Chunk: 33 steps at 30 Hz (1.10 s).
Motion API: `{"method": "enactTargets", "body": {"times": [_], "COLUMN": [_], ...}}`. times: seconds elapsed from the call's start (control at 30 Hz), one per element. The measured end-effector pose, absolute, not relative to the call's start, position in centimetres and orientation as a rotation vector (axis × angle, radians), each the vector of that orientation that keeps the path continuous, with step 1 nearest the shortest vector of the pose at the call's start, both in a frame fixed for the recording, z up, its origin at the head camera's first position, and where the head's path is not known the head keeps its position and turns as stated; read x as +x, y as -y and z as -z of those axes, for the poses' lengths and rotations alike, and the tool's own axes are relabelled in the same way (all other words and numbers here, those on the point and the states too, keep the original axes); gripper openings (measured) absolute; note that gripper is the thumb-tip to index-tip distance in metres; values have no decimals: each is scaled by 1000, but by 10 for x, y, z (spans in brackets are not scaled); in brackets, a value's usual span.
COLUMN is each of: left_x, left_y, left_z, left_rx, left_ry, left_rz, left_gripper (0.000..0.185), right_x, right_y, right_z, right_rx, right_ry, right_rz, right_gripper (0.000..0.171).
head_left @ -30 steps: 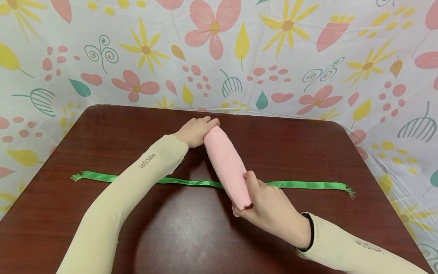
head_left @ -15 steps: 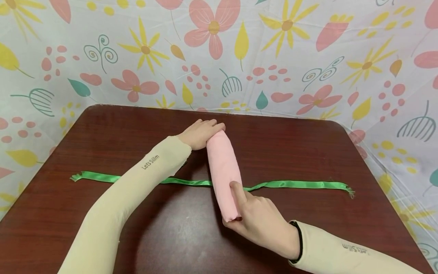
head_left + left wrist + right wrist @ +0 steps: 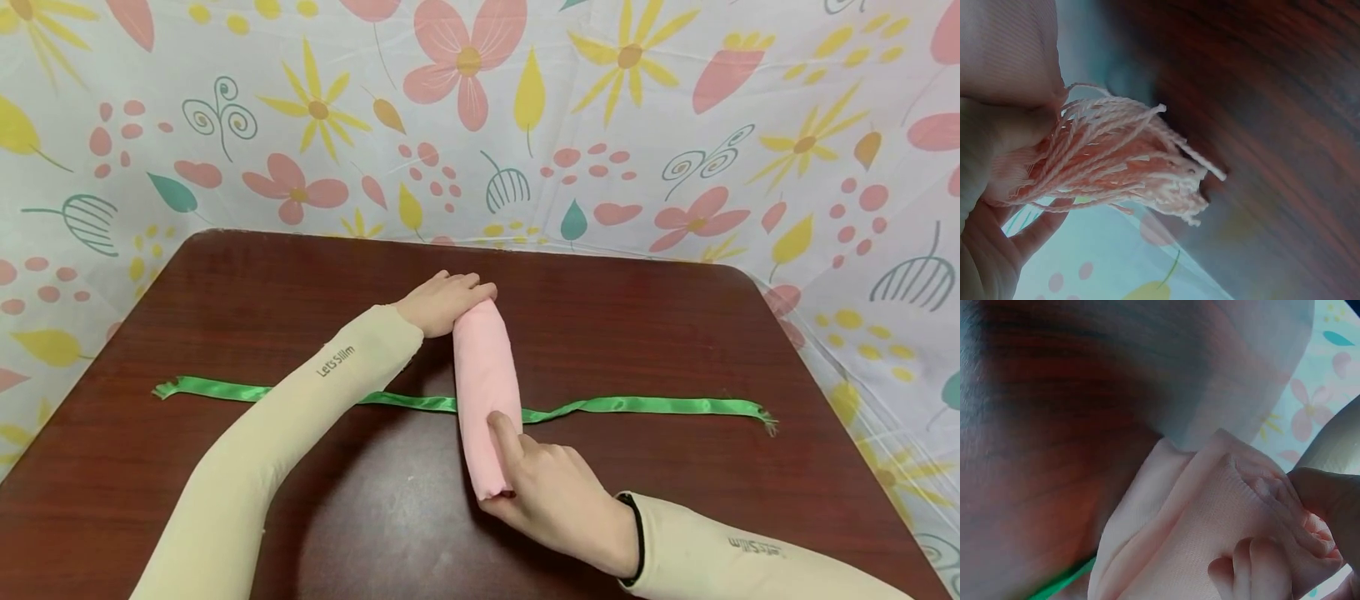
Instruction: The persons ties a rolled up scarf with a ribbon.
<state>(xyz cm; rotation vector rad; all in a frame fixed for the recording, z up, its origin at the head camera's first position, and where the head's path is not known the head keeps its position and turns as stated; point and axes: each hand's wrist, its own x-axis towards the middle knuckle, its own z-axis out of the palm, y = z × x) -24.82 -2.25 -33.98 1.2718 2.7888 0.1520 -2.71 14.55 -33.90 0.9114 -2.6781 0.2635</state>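
A pink rolled towel (image 3: 486,392) lies across a green satin ribbon (image 3: 645,406) on the dark wooden table (image 3: 225,283). My left hand (image 3: 442,300) grips the roll's far end. In the left wrist view the towel's pink fringe (image 3: 1129,165) sticks out past my left hand (image 3: 991,250). My right hand (image 3: 543,483) grips the near end, thumb on top. In the right wrist view my fingers (image 3: 1260,562) curl into the towel's folds (image 3: 1185,537), with a bit of ribbon (image 3: 1063,581) below.
A flowered plastic sheet (image 3: 675,125) stands as a wall behind and beside the table. The ribbon runs from the left end (image 3: 168,387) to the frayed right end (image 3: 765,414). Both arms wear cream sleeves (image 3: 285,417).
The towel roll has swung from a slant to nearly square across the ribbon. Its near end and my right hand moved left and towards me; the left hand shifted slightly right.
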Motion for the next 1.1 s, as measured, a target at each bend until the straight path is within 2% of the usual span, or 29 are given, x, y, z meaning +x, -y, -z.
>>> {"method": "enactTargets", "body": {"times": [1.1], "left_x": [-264], "left_y": [20], "left_z": [370], "left_rx": [1263], "left_ry": [-2813], "left_rz": [-136], "left_gripper": [40], "right_x": [-41], "right_y": [-134], "right_z": [362], "right_rx": [936], "right_ry": [2732], "right_rz": [-205], "right_gripper": [69]}}
